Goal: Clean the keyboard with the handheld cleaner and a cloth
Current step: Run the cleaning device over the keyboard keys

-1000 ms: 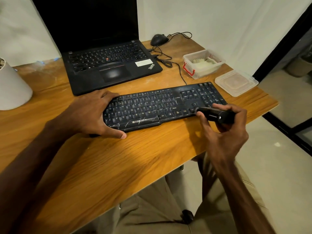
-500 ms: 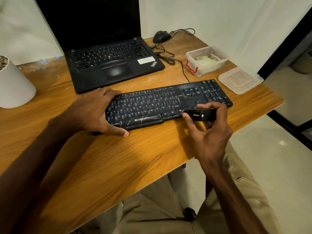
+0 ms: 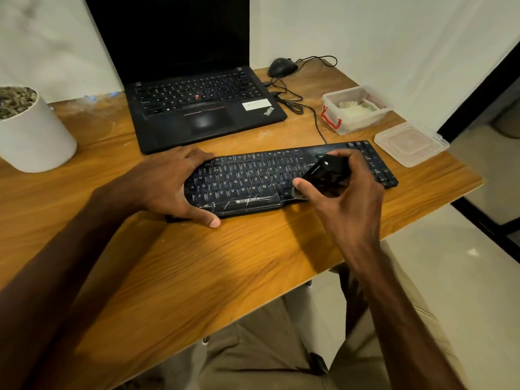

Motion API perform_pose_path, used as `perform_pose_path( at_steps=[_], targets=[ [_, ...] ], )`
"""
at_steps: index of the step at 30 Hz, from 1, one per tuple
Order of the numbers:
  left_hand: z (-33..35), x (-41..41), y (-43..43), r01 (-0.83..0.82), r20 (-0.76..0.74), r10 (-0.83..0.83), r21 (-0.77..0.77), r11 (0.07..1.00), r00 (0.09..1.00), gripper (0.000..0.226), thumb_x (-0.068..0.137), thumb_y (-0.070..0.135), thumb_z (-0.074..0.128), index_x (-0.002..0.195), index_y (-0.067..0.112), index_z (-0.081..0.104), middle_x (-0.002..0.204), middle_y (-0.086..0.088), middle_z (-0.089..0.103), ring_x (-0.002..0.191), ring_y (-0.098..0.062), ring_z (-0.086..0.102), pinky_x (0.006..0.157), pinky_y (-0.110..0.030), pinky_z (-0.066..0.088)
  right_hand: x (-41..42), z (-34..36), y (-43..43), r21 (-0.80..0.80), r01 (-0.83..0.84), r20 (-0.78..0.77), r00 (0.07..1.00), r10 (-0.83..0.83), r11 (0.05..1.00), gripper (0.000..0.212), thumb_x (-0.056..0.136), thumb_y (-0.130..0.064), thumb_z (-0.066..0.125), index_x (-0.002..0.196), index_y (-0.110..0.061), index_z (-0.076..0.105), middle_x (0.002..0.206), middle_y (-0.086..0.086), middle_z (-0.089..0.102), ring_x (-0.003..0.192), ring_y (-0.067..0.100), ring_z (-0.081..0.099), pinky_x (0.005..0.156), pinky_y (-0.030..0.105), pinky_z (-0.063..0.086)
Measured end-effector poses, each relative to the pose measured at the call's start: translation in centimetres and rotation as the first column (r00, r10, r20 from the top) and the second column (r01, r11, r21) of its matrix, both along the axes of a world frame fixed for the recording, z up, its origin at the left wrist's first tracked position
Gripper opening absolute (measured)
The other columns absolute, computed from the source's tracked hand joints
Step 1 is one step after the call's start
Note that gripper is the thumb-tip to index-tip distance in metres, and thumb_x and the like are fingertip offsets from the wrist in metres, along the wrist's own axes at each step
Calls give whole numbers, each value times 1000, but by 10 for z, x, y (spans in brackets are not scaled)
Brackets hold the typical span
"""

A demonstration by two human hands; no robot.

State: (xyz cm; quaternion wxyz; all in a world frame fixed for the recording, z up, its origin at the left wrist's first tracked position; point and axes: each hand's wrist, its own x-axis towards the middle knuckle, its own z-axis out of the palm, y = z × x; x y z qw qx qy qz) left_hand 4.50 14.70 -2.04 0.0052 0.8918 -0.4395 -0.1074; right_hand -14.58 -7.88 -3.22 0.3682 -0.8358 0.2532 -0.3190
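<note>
A black keyboard (image 3: 253, 175) lies across the wooden desk (image 3: 197, 277), slightly angled. My left hand (image 3: 168, 181) rests flat on its left end, thumb along the front edge. My right hand (image 3: 342, 198) grips the black handheld cleaner (image 3: 323, 171) over the right-middle part of the keyboard; its lower end is down near the keys by my thumb. A pale cloth (image 3: 356, 106) sits in an open clear plastic box (image 3: 337, 122) at the back right.
An open black laptop (image 3: 202, 108) stands behind the keyboard. A wired mouse (image 3: 282, 66) and cable lie beside it. The box's lid (image 3: 410, 143) lies near the desk's right edge. A white pot (image 3: 31, 130) stands at the left.
My right hand has carried the cleaner from the keyboard's front right edge up over the keys and leftward, tilting it. My left hand has stayed on the left end.
</note>
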Motion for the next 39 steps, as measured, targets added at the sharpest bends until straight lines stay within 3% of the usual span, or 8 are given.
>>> perform_pose_path(
  at_steps=[4, 8, 14, 17, 21, 26, 34, 39],
  targets=[
    [0, 1, -2, 4, -11, -4, 2, 1000, 1000, 151, 35, 108, 52, 161, 30, 23, 157, 7, 39, 134, -17, 46, 106, -40, 46, 21, -1, 41, -58, -157, -140, 979, 148, 986, 63, 80, -40, 82, 131, -26, 49, 117, -3, 68, 95, 9, 69, 73, 21, 61],
    [0, 3, -4, 14, 6, -14, -1, 1000, 1000, 149, 36, 107, 55, 160, 28, 27, 152, 6, 44, 132, -17, 48, 103, -36, 45, 37, -3, 76, 31, -344, -40, 938, 345, 938, 61, 77, -43, 86, 124, -22, 54, 110, -4, 70, 94, 10, 71, 70, 25, 62],
    [0, 2, -3, 10, 1, -10, 6, 1000, 1000, 151, 36, 107, 55, 161, 29, 23, 156, 7, 40, 136, -18, 46, 104, -38, 43, 25, 8, 17, -37, -143, -182, 974, 134, 989, 64, 76, -46, 84, 127, -24, 52, 118, -3, 69, 99, 9, 67, 73, 15, 55],
    [0, 4, -3, -2, -9, 2, 0, 1000, 1000, 145, 41, 102, 65, 161, 31, 24, 155, 8, 40, 137, -18, 45, 104, -39, 43, 17, 16, 3, -157, -49, -215, 977, 14, 986, 62, 76, -49, 84, 124, -23, 54, 114, -1, 71, 102, 16, 68, 78, 22, 52],
    [-2, 5, -3, 2, 2, -2, 2, 1000, 1000, 148, 37, 107, 57, 160, 31, 26, 152, 8, 43, 132, -17, 48, 98, -38, 45, 28, 13, 42, -231, -175, -288, 952, 104, 957, 63, 80, -44, 81, 130, -24, 49, 114, 0, 71, 101, 18, 70, 76, 25, 56],
    [-1, 4, -3, 42, 0, -42, -37, 998, 999, 137, 38, 101, 58, 153, 29, 38, 144, 4, 51, 127, -17, 51, 89, -33, 43, 47, 3, 91, -61, -349, -140, 930, 338, 935, 64, 76, -47, 85, 127, -25, 53, 111, -2, 71, 94, 15, 71, 73, 31, 63],
    [-1, 2, -2, 5, 42, -6, 10, 1000, 999, 143, 43, 102, 65, 159, 29, 26, 153, 7, 43, 133, -17, 48, 101, -40, 45, 43, 15, 50, -175, -145, -229, 968, 103, 974, 62, 81, -49, 81, 128, -25, 49, 113, -3, 69, 99, 17, 69, 76, 25, 56],
    [-2, 4, -2, 38, 23, -37, -30, 999, 999, 131, 43, 98, 59, 152, 29, 38, 142, 5, 52, 125, -19, 54, 86, -36, 47, 44, 1, 94, -185, -335, -180, 936, 303, 924, 63, 81, -47, 81, 131, -23, 49, 113, -1, 70, 96, 16, 71, 73, 25, 60]
  ],
)
